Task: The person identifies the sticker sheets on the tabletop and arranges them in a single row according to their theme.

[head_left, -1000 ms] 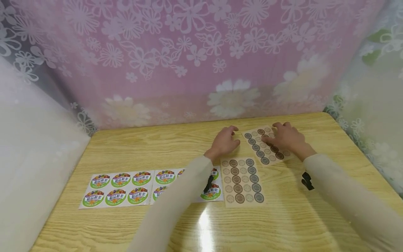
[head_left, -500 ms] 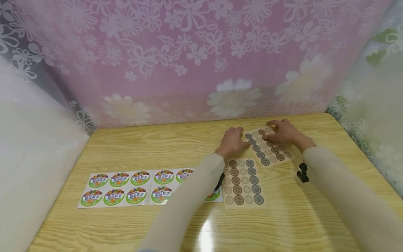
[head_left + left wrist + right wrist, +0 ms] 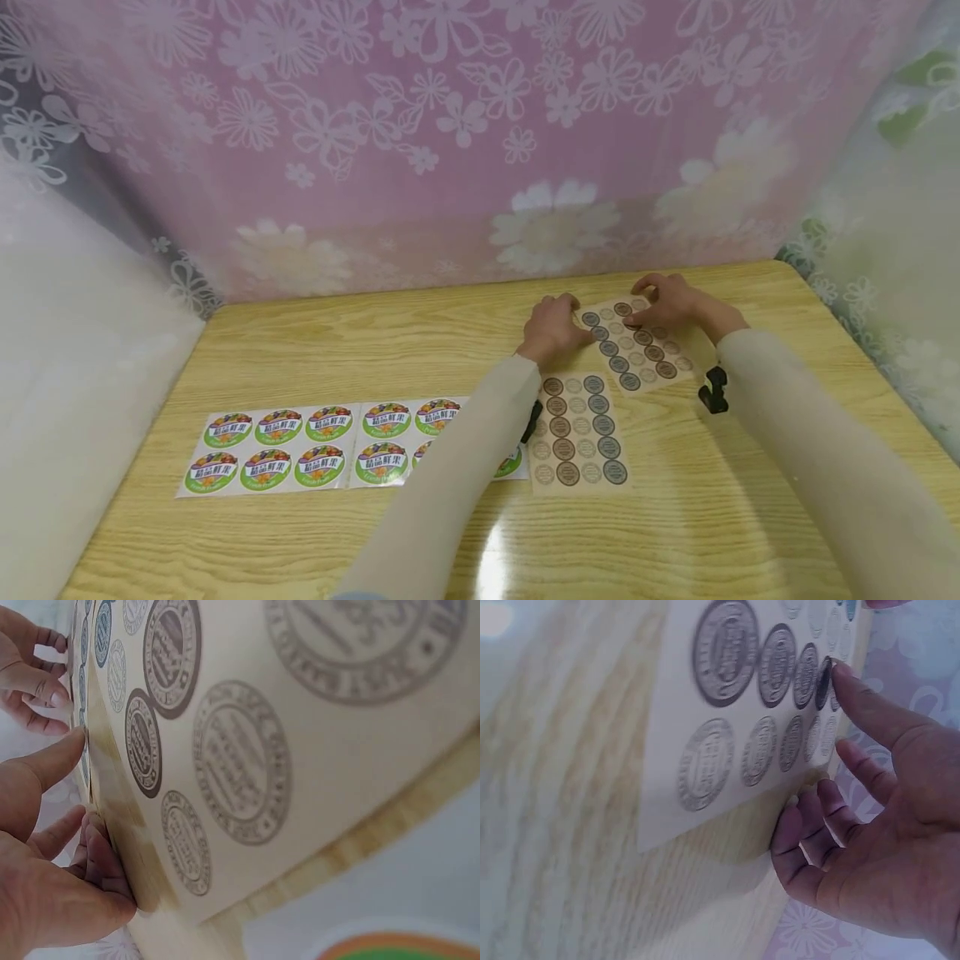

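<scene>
A tan sheet of small round stickers (image 3: 620,344), printed in grey, brown and pale rows, lies tilted at the back right of the table. At its left edge is my left hand (image 3: 553,327). Its thumb touches that edge, with the other fingers bent near the far left corner. My right hand (image 3: 670,302) reaches over the sheet from the right. Its thumb tip rests on the printed face, and the fingers curve down beyond the far edge. In both wrist views a gap shows between thumb and fingertips. A second tan sticker sheet (image 3: 577,433) lies flat just nearer.
White sheets with round fruit stickers (image 3: 278,448) lie in a row at left, partly covered by my left sleeve. They reach up to the second tan sheet. A flowered pink curtain (image 3: 420,183) hangs behind the wooden table (image 3: 360,346), with pale cloth at both sides.
My left hand has moved right to the tilted sheet's left edge. My right hand's fingers have shifted left along the far edge. The sheets stay about where they were.
</scene>
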Action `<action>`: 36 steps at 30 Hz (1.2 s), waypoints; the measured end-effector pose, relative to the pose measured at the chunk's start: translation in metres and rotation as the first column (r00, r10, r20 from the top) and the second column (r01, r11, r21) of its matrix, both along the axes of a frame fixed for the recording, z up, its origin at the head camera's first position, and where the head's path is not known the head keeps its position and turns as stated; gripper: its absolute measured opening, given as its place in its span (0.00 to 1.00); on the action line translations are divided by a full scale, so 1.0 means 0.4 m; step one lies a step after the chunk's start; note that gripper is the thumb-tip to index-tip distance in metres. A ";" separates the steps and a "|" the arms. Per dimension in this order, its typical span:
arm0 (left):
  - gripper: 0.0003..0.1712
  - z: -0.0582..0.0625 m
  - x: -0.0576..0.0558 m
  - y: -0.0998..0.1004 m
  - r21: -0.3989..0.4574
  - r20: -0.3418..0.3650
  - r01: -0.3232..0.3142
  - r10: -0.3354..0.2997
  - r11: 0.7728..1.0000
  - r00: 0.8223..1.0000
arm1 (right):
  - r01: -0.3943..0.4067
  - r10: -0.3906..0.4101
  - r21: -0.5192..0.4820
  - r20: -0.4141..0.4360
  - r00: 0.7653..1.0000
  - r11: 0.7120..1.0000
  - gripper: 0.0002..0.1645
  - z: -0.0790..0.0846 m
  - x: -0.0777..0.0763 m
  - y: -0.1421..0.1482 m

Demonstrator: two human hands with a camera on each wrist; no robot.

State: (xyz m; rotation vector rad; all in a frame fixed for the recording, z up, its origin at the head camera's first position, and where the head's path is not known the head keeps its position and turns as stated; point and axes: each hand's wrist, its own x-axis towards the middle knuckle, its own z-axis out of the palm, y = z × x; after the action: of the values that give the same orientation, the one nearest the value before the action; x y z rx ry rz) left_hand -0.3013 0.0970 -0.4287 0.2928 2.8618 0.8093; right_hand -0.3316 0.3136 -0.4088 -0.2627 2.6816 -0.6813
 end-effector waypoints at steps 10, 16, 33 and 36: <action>0.31 0.004 -0.005 -0.006 0.017 0.031 -0.033 0.032 0.999 0.999 | -0.011 0.011 -0.009 0.009 1.000 1.000 0.35 0.013 -0.005 -0.017; 0.30 -0.002 -0.008 -0.005 0.016 0.036 -0.030 0.030 0.999 0.999 | -0.034 0.034 0.003 0.018 0.999 0.999 0.37 0.015 -0.010 -0.017; 0.30 -0.005 -0.010 -0.002 -0.022 0.017 -0.024 0.025 0.999 1.000 | -0.066 0.060 0.156 0.044 0.997 0.986 0.52 0.024 -0.008 -0.056; 0.30 -0.006 -0.010 0.000 -0.026 0.014 -0.030 0.031 0.999 0.999 | -0.042 0.034 0.154 0.057 0.998 0.987 0.53 0.026 -0.006 -0.059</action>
State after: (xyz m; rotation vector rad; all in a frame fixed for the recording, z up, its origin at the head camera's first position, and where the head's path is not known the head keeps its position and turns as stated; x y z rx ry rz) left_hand -0.3054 0.0968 -0.4311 0.2400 2.8679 0.7764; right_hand -0.3340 0.2899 -0.3983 -0.2495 2.6526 -0.4587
